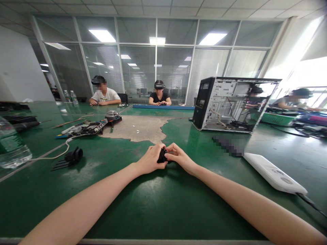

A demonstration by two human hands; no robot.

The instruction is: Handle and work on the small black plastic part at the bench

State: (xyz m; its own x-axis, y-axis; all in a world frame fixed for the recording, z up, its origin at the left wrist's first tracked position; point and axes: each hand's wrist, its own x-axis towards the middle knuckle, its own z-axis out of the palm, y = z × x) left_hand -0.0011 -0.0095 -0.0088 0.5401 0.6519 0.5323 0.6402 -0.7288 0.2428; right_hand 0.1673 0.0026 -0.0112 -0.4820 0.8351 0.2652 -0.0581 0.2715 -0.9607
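Between my two hands is a small black object (161,156), mostly covered by fingers, so its kind does not show. My left hand (151,158) is wrapped round it from the left, thumb below and fingers above. From the right, my right hand (181,157) pinches its near right side with thumb and forefinger. Both hands are just above or on the green table (163,207); I cannot tell which. Off to the left lies a black part with a round end and several long prongs (73,156).
An open computer case (230,105) stands at the right, with a white power bank-like device (276,173) and its cable nearer me. A circuit board (81,130) and a clear bottle (11,146) are at the left. People sit at the far side and right.
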